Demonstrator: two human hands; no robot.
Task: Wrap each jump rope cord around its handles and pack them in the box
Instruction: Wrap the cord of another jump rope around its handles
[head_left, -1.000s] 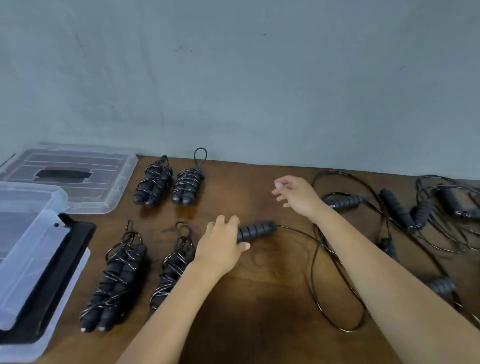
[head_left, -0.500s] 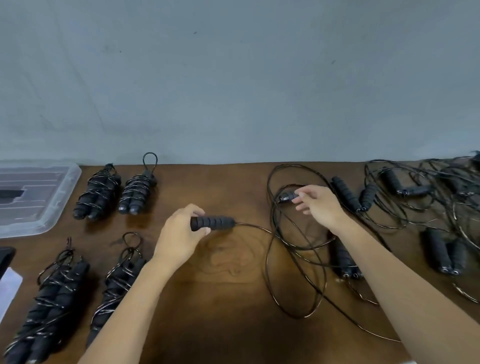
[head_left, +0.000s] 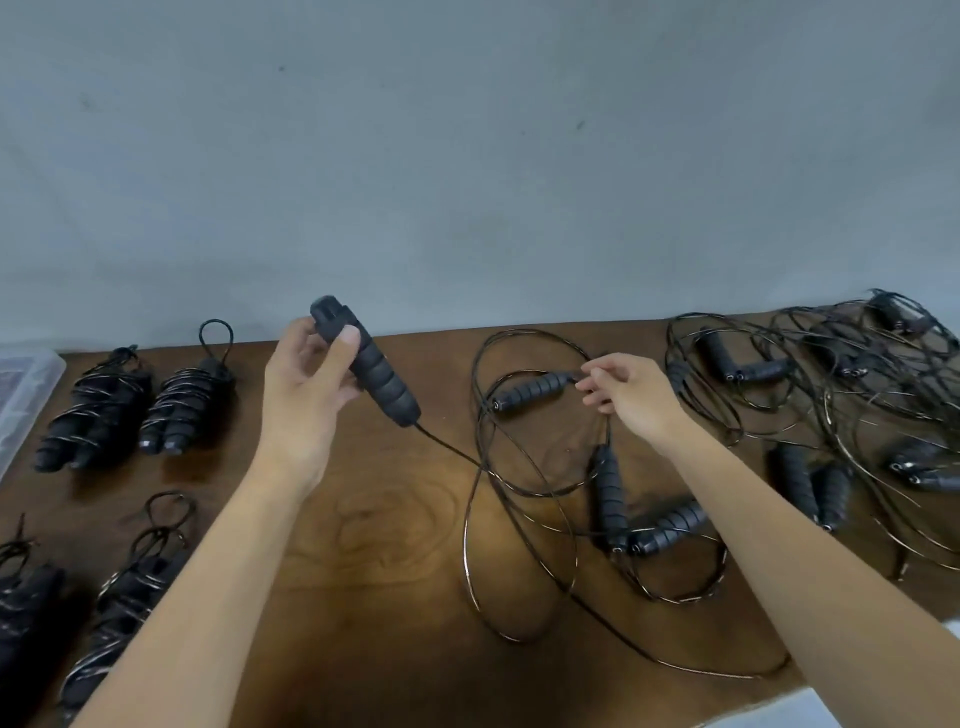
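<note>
Left hand (head_left: 306, 384) lifts one handle (head_left: 371, 364) above the counter's (head_left: 374, 545) back edge, fingers (head_left: 347, 338) clamped on its top. Right hand (head_left: 626, 389) pinches the tip of the second handle (head_left: 530, 391), lying mid-counter. Bring both handles side by side before winding the loose cord (head_left: 519, 545). Both forearms reach forward.

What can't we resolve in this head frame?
- Box: cut by the left edge; contents unreadable.
- Lower-left wrapped ropes: cut by the frame edge, one partly behind the left forearm.
- Right hand at the second handle: fingertips at its end, firm pinch unclear.
- Loose ropes far right: cords overlap; handle pairing untraceable.
- Left hand covers part of the raised handle.
</note>
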